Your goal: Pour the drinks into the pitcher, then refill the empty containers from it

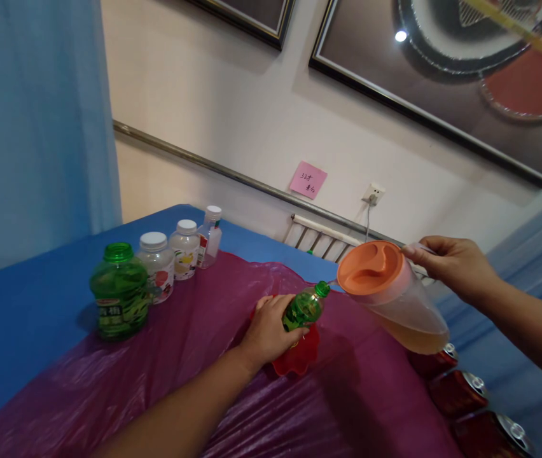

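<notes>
My left hand (271, 327) is wrapped round a small green bottle (305, 306), which leans to the right over a red scalloped dish (299, 356). No cap shows on the bottle's green neck. My right hand (455, 261) grips the handle of a clear plastic pitcher (407, 312) with an orange lid. The pitcher is tilted to the left, its spout at the bottle's mouth, and brownish liquid lies in its lower side. Whether liquid is flowing from the spout I cannot tell.
At the left stand a large green bottle (119, 296), two clear jars (156, 267) with white lids and a slim clear bottle (210, 238). Several red cans (459, 391) line the right edge. A purple plastic sheet (194, 356) covers part of the blue table (27, 312).
</notes>
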The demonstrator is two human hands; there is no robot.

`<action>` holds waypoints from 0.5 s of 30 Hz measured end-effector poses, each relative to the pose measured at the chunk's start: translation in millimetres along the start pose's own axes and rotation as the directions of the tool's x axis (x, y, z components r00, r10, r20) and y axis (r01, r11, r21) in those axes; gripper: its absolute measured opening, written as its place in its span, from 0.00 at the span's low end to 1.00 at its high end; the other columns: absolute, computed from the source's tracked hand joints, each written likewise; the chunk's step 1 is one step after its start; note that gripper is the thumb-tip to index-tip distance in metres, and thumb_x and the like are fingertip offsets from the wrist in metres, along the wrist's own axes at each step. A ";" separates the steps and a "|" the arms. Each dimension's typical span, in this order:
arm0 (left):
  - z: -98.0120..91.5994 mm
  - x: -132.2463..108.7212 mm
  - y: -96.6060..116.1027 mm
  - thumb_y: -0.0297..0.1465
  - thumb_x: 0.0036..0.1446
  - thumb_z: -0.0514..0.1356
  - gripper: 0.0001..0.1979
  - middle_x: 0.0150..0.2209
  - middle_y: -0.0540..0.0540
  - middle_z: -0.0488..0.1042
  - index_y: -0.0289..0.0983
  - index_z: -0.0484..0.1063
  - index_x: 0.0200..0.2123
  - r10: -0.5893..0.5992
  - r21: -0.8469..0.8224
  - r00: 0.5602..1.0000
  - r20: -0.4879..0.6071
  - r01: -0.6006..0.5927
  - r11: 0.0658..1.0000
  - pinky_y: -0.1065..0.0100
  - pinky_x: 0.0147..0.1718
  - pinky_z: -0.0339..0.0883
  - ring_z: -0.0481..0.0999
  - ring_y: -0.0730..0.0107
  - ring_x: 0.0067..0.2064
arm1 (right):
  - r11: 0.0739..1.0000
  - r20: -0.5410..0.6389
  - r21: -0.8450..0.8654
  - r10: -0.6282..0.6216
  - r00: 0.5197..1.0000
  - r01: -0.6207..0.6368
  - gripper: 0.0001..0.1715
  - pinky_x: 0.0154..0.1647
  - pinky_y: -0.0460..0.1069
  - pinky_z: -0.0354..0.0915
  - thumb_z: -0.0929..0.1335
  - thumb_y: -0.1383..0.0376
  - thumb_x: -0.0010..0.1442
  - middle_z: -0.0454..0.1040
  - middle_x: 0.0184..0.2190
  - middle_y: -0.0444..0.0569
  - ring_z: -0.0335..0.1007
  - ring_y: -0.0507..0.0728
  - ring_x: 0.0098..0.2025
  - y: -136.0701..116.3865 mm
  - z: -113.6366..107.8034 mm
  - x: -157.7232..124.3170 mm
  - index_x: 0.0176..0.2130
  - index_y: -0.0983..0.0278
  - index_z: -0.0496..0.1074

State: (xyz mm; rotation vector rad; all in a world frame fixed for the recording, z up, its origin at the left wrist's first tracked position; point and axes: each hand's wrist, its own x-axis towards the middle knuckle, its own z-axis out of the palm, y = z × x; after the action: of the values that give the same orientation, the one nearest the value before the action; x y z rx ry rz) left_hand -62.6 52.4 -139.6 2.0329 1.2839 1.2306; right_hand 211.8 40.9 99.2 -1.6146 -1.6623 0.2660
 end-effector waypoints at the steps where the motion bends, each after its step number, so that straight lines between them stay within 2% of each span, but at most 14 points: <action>1: -0.1 0.0 0.0 0.31 0.45 0.76 0.30 0.50 0.46 0.81 0.41 0.74 0.53 0.000 0.000 1.000 0.001 0.000 1.000 0.50 0.60 0.59 0.78 0.51 0.54 | 1.000 0.001 -0.001 0.000 1.000 0.000 0.45 0.20 0.47 0.46 0.76 0.27 0.27 0.58 0.15 0.41 0.50 0.49 0.20 0.3 0.0 0.0 0.20 0.65 0.75; 15: 0.5 0.1 -1.6 0.31 0.45 0.75 0.30 0.50 0.47 0.81 0.43 0.74 0.53 0.009 -0.006 1.000 -0.001 -0.009 1.000 0.50 0.60 0.60 0.78 0.52 0.54 | 0.999 0.007 -0.028 -0.019 1.000 0.019 0.45 0.21 0.47 0.48 0.75 0.27 0.30 0.59 0.16 0.41 0.50 0.49 0.21 2.3 -0.3 1.2 0.20 0.65 0.74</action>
State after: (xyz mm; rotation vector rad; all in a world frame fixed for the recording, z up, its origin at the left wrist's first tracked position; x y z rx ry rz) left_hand -62.9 53.3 -141.0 2.0359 1.2718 1.2387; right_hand 213.8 42.2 98.3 -1.6194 -1.6927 0.2403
